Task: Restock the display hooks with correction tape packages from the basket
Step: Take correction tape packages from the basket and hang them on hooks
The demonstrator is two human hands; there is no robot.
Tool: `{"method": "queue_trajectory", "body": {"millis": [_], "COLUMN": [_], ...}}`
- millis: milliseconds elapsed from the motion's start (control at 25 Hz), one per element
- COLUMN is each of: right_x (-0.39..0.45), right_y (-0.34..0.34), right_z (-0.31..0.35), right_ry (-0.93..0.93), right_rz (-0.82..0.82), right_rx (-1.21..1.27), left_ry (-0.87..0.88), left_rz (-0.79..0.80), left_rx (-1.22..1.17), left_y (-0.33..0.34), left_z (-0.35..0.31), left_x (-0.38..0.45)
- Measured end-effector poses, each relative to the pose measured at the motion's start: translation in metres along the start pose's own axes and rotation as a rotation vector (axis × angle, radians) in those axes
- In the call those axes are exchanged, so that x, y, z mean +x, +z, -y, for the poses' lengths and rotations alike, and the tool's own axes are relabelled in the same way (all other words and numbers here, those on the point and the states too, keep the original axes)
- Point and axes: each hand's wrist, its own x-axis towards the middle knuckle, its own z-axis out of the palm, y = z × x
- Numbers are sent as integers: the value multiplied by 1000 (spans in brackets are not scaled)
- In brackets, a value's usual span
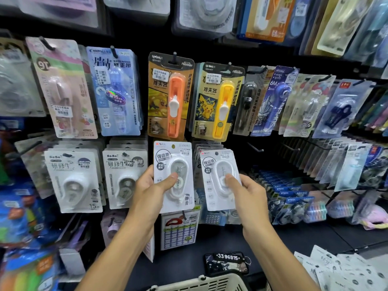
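My left hand (150, 185) grips a white correction tape package (173, 158), thumb pressed on its clear blister, held upright in front of the display wall. My right hand (247, 192) grips a second white correction tape package (219, 164) of the same kind, tilted slightly left, in front of a stack of like packages hanging behind it (210, 149). The cream plastic basket (201, 283) shows only its rim at the bottom edge, below my forearms.
Orange (171, 97) and yellow (218, 101) clip-pusher packs hang right above my hands. White BoBo tape packs (123, 177) hang to the left. Bare black hooks (255, 147) jut out at the right. A phone (226, 263) lies on the dark shelf; loose white packages (344, 269) lie bottom right.
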Motion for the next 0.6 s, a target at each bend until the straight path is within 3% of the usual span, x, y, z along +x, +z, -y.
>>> {"method": "queue_trajectory", "body": {"millis": [80, 200, 240, 320, 360, 440, 480, 520, 600], "right_x": [8, 19, 17, 5, -1, -11, -11, -9, -4], "right_y": [4, 15, 17, 19, 19, 25, 28, 31, 27], "right_z": [-1, 4, 3, -3, -7, -8, -9, -8, -2], "right_ry": [63, 304, 290, -6, -138, -152, -139, -139, -123], "right_rz": [13, 76, 59, -35, 3, 277, 360, 361, 218], "right_rx": [-27, -36, -184, -436, -301, 157, 261, 295, 274], "left_ry": [3, 1, 2, 8, 9, -11, -20, 8, 207], "left_rz": [-1, 16, 25, 71, 103, 200, 244, 243, 119], "left_rx": [-1, 44, 54, 68, 76, 104, 141, 245, 768], "left_y": [1, 1, 1, 1, 3, 7, 11, 13, 10], "left_z": [0, 3, 5, 7, 8, 11, 12, 13, 17], "left_x": [0, 0, 1, 3, 4, 6, 4, 4, 8]}}
